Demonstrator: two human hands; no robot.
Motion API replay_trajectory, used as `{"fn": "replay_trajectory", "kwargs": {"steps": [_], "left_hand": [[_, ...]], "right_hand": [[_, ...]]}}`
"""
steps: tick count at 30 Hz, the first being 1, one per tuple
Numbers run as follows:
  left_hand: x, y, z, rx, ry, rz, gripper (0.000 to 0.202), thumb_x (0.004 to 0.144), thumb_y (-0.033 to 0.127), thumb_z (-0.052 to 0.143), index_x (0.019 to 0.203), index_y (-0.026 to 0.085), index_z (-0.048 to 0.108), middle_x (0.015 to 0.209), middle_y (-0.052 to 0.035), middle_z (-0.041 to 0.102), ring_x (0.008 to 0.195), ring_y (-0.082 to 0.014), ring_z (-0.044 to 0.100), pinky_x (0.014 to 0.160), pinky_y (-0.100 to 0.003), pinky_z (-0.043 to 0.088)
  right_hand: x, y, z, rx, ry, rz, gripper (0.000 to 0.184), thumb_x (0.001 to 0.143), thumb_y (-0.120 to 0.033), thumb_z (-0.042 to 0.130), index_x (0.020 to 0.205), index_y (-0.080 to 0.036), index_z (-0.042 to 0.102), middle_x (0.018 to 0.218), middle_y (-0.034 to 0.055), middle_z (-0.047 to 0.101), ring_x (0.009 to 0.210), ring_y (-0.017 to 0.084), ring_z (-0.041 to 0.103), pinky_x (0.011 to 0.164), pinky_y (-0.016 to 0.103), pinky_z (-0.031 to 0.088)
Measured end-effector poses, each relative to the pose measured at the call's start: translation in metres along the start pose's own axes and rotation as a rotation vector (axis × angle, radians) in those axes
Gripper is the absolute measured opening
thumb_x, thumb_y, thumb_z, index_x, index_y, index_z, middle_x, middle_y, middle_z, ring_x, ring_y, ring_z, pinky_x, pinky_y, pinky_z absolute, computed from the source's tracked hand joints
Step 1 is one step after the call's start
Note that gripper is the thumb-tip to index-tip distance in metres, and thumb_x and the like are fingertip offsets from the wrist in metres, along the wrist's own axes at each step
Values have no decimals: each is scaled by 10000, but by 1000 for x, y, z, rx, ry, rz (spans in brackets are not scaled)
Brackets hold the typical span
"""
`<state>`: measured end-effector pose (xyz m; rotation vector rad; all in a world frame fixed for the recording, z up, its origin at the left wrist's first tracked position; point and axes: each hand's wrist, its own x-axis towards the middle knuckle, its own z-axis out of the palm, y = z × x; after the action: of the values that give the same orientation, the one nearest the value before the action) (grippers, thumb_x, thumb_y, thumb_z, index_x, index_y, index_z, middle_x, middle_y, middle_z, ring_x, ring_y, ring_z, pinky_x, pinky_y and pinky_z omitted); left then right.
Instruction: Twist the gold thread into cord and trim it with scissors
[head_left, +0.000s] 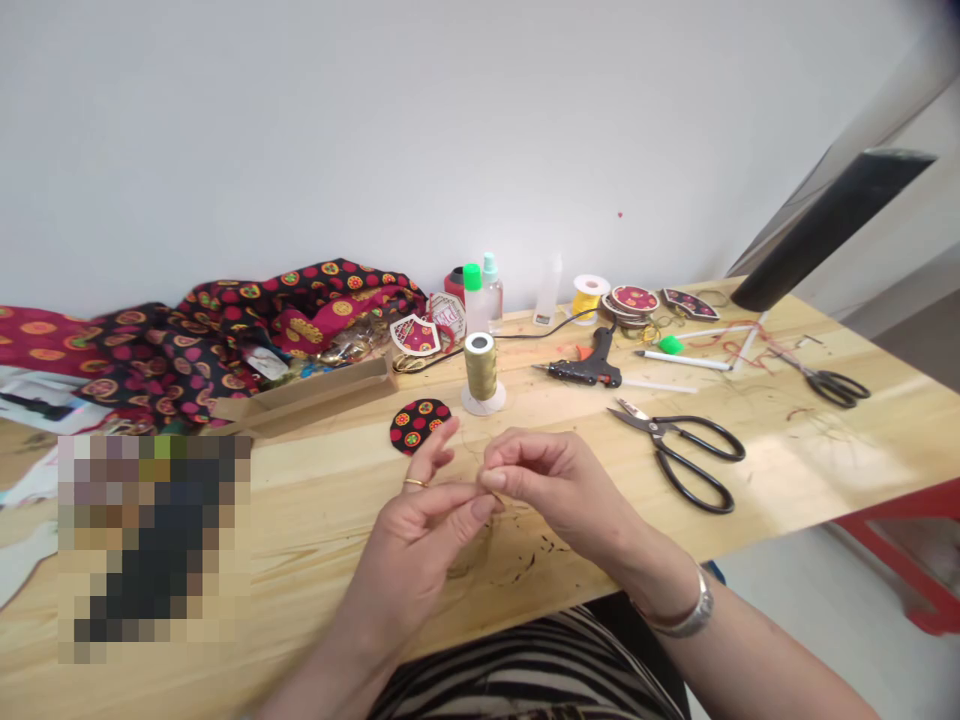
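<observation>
My left hand (431,530) is closed, thumb and index finger pinched together, the other fingers raised. Meeting it at the fingertips, my right hand (555,490) pinches too, above the table's front part. A fine thread (471,440) shows faintly by the fingertips; the pinched part is mostly hidden. Just beyond stands a cone spool of gold thread (481,368) on its white base. A round patterned fabric piece (414,424) lies behind my left hand, partly covered by its fingers. To the right of my right hand rest large black-handled scissors (679,445).
A black glue gun (589,362), a white pen (686,360) and small scissors (836,387) lie on the right. Bottles (491,295) and a yellow spool (589,297) stand by the wall. Patterned cloth (172,340) and a cardboard tray (322,395) fill the back left.
</observation>
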<state>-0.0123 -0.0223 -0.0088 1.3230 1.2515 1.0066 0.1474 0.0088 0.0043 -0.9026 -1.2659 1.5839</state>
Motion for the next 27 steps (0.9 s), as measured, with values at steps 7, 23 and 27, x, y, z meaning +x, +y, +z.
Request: {"fn": "replay_trajectory", "kwargs": {"steps": [7,23,27], "left_hand": [[4,7,4,-297,164,-12,71,744,289,695,754,264,760,1518,25,247,1364,-270,226,1106,-434,184],[8,1,5,-575,216,-96,70,736,234,695,745,204,757,1481,-30,334,1296,-283,348,985,-345,389],[10,-3,4,-650,220,-100,50,725,192,702,725,182,751,1405,-54,434,1239,-246,428,923,-276,431]], "right_hand": [[2,13,4,216,-85,10,292,856,-262,561,1138,-224,623,1046,39,683,989,143,605,955,354,424],[2,17,15,122,-157,72,124,820,-217,575,834,-143,674,681,-30,528,622,77,437,612,222,355],[1,20,12,-20,-137,83,256,838,-281,555,633,-132,592,584,-47,423,565,74,350,544,224,284]]}}
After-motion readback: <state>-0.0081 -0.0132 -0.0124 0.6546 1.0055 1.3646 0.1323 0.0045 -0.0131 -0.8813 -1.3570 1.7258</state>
